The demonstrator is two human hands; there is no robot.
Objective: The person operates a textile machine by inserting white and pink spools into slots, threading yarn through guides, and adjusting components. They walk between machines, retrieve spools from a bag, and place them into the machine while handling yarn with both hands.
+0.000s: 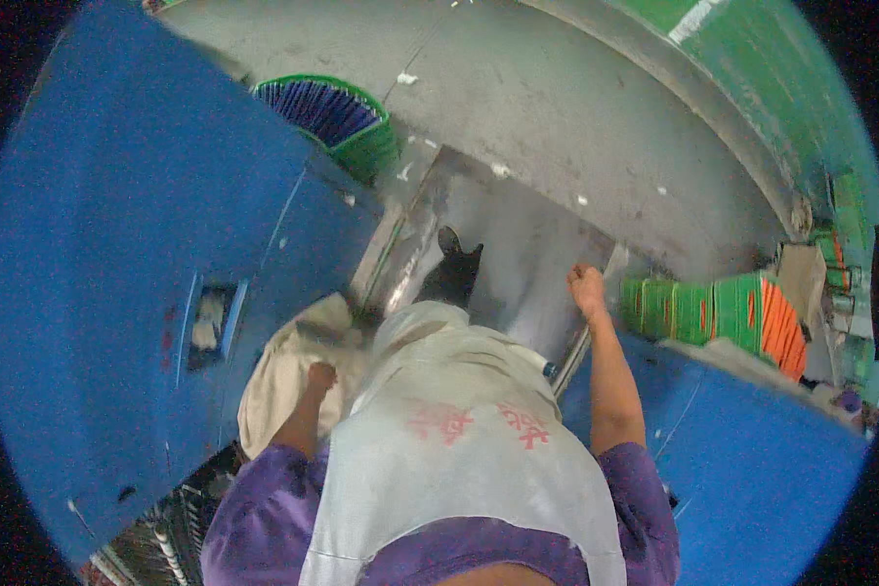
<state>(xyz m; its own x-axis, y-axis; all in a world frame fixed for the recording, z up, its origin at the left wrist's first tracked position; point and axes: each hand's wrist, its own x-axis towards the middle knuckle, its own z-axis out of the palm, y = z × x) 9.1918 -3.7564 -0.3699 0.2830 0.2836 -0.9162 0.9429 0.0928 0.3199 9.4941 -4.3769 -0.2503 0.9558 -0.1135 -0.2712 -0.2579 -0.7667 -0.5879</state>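
Note:
My right hand (584, 288) is held out ahead, its fingers curled closed, with nothing visible in them. My left hand (321, 375) hangs lower at my side, also closed, in front of a beige cloth bundle (281, 391). No held thing shows in it. I wear a pale apron (469, 415) with red marks over purple sleeves. A black shoe (449, 273) shows beyond the apron's lower edge, on the grey floor.
Large blue panels (98, 244) stand on my left, and a blue surface (752, 449) on my right. Ahead left is a green-rimmed container (366, 137) with dark blue strips. A green-and-orange stack (713, 311) stands right. Pale scraps (499, 170) lie on the floor.

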